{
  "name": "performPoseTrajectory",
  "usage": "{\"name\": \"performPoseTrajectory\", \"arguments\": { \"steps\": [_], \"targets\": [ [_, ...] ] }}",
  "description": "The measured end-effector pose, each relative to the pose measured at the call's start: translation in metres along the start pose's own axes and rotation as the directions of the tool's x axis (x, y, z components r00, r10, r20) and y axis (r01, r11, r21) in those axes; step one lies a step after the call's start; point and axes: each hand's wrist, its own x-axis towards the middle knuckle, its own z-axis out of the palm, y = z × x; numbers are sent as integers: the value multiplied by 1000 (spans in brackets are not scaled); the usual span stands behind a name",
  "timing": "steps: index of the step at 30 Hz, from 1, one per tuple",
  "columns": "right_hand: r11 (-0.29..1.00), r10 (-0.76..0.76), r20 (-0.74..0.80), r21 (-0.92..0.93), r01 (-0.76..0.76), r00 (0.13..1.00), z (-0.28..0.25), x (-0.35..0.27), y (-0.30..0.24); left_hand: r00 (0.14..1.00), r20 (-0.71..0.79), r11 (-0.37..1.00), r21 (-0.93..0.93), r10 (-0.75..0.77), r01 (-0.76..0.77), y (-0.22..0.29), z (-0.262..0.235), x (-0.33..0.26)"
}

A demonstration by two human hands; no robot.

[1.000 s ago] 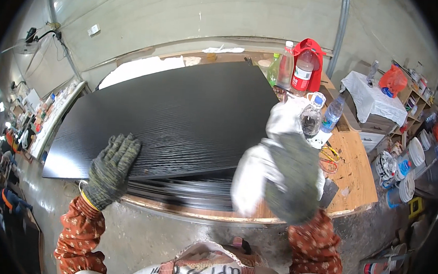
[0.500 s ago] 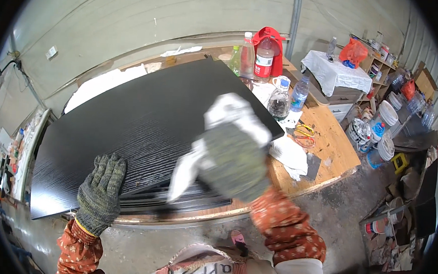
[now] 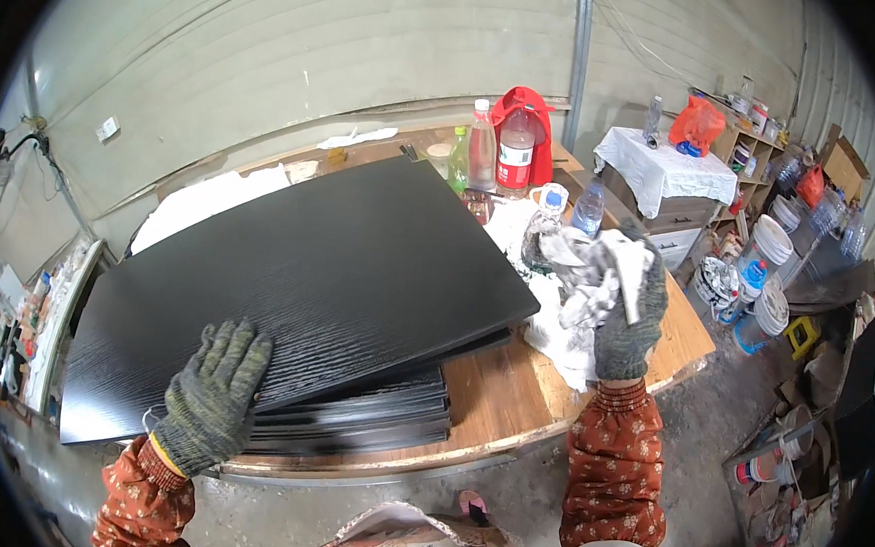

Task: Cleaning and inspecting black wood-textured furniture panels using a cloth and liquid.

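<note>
A black wood-grained board (image 3: 308, 266) lies across a stack of similar dark boards (image 3: 369, 415) on the wooden table. My left hand (image 3: 215, 395), in a grey-green knit glove, rests on the board's near left part with its fingers stretched out. Off the board's right end, my gloved right hand (image 3: 638, 321) is closed on a crumpled white rag (image 3: 598, 273) with grey smudges. The rag partly hides a clear bottle (image 3: 552, 198) behind it. Another white cloth (image 3: 560, 346) lies on the table beneath the rag.
Several bottles, including a red-labelled bottle (image 3: 516, 158) and a green bottle (image 3: 458, 162), stand along the table's (image 3: 491, 387) far side, by a red bag (image 3: 543, 145). A blue-tinted water bottle (image 3: 589, 207) is near my right hand. Buckets (image 3: 763, 319) stand on the floor at right.
My right hand has moved right with the rag, from over the board to over the table's right side. My left hand stays on the board, shifted only slightly in view.
</note>
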Motion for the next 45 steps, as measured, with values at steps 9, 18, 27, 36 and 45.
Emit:
{"name": "performPoseTrajectory", "arguments": {
  "steps": [9,18,27,36,45],
  "targets": [
    [746,346,798,-553,371,493,84,40,5,991,-9,991,-19,130,-130,17,6,31],
    [752,448,721,-624,212,529,137,151,170,994,41,990,-102,97,-93,-1,-14,29],
    [414,477,301,-906,91,826,198,167,205,997,2,985,-151,79,-78,-33,-18,-15],
    [406,678,304,-914,4,669,140,198,157,990,-132,998,32,-40,44,-44,-38,-58],
    [494,508,534,-823,280,676,228,67,-41,716,-192,688,198,-672,699,-124,-17,-236]
  ]
}}
